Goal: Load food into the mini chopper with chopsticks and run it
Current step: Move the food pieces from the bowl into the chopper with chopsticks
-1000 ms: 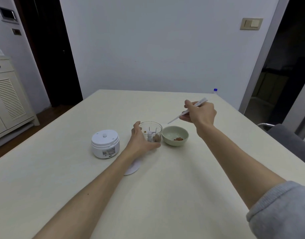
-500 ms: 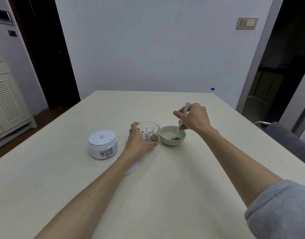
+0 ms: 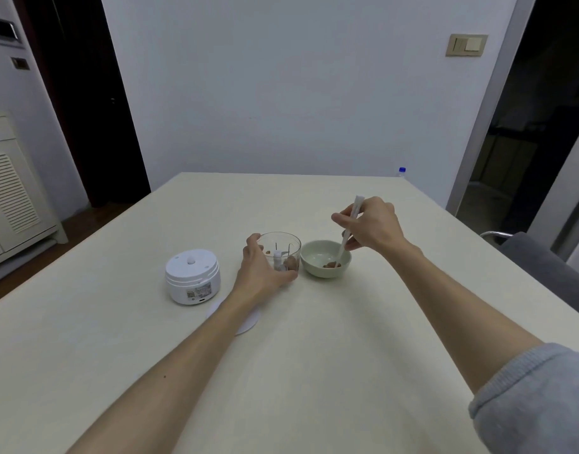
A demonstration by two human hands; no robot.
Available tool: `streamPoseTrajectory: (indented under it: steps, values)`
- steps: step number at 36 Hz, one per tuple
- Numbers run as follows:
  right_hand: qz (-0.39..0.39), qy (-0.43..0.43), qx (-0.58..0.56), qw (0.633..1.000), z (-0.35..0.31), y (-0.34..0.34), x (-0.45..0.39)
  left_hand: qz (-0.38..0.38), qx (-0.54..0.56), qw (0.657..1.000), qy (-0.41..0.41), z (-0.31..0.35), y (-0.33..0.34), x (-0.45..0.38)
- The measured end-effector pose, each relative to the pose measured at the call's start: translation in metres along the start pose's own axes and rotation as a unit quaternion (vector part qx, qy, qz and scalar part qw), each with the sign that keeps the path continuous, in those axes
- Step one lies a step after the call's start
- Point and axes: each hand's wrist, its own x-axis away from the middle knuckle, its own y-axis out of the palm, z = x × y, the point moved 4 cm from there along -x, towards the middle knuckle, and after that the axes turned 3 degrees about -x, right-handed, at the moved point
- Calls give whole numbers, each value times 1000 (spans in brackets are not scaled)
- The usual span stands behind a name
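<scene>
Both hands curled: left (image 3: 261, 270) grips cup (image 3: 279, 250), right (image 3: 371, 226) pinches chopsticks (image 3: 348, 231).

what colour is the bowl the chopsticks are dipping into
Pale green bowl, seen in the head view, the only view.

One bowl (image 3: 325, 263); one chopper cup (image 3: 279, 252); two hands (image 3: 261, 270).

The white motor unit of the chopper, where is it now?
In the head view, the white round motor unit stands on the cream table, left of the clear chopper cup which the left hand holds.
</scene>
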Motion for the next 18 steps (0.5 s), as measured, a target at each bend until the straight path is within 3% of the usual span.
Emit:
streamPoseTrajectory:
  steps: [10,18]
  values:
    - [-58,-46,44,996,0,15,7,7,-9,1000,-3,0,0,-1]
    - [-25,-26,-21,999,13,13,8,9,-5,1000,-1,1,1,-1]
